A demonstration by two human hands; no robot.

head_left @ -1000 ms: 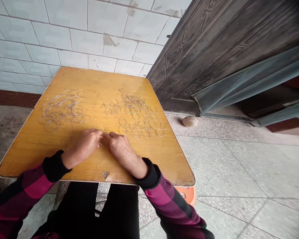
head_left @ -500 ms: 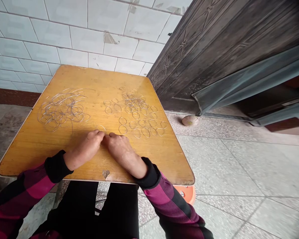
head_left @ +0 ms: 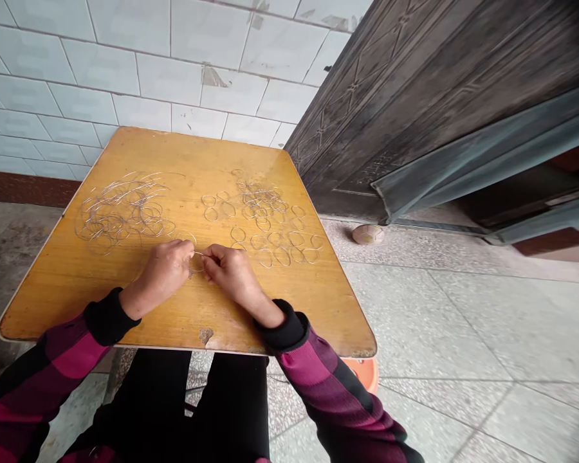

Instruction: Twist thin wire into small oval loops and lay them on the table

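the broad, yellow-brown wooden tabletop (head_left: 77,276) carries what appears to be a bending or joining step. on its right lies a spread of thin metal wires shaped into paired rings (head_left: 263,202), some set out singly, others heaped; on its left is a loose tangle of thin, silvery curved wires (head_left: 120,215). between these two groups, towards the near edge, are the bare left hand (head_left: 165,267) and the bare right hand (head_left: 229,270), both curled closed, facing each other, near but apart. each pinches the smallest thing here, a single length of silvery metal wire (head_left: 198,253). a short stretch of it bridges the gap between the two grips; one arc, seemingly its own, rises just beyond the left hand, and another curves below the gap. the next move seems to call for a firm pinch on both sides and a small, controlled turn, since the wire is probably springy.
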